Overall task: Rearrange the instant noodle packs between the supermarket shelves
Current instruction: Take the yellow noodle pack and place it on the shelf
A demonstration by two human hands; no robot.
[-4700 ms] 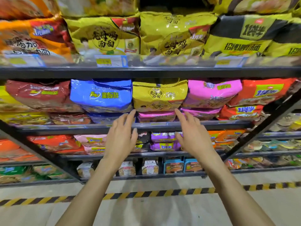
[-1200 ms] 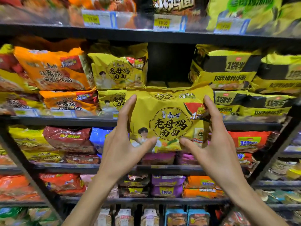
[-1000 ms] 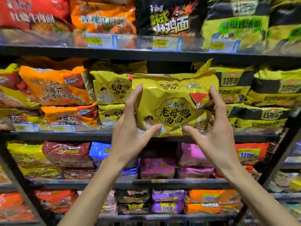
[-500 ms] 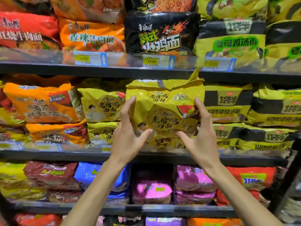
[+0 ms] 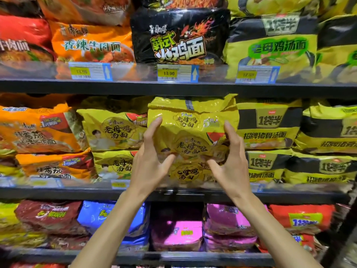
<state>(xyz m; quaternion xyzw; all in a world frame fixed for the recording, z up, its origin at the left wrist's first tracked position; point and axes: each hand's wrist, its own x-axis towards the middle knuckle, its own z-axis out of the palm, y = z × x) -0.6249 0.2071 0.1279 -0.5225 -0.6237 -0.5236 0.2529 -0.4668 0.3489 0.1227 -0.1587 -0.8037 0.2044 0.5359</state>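
Note:
A yellow noodle pack [image 5: 190, 130] sits in the middle shelf's gap, resting on another yellow pack [image 5: 188, 174] of the same kind. My left hand [image 5: 149, 159] grips its left side, thumb on the front. My right hand [image 5: 229, 161] grips its right side the same way. The pack leans back, its top seam just under the shelf above. Two matching yellow packs [image 5: 114, 130] are stacked directly to its left.
The black shelf edge [image 5: 173, 195] runs below the hands. Yellow-and-black packs [image 5: 268, 130] crowd the right, orange packs [image 5: 38, 130] the left. Above is a shelf with a black pack [image 5: 179, 37] and price tags [image 5: 176, 73]. Pink packs [image 5: 176, 232] and blue packs [image 5: 100, 215] lie below.
Both hands lifted the yellow pack from the lower shelf up to the middle shelf and pushed it back into the gap, onto the pack lying there.

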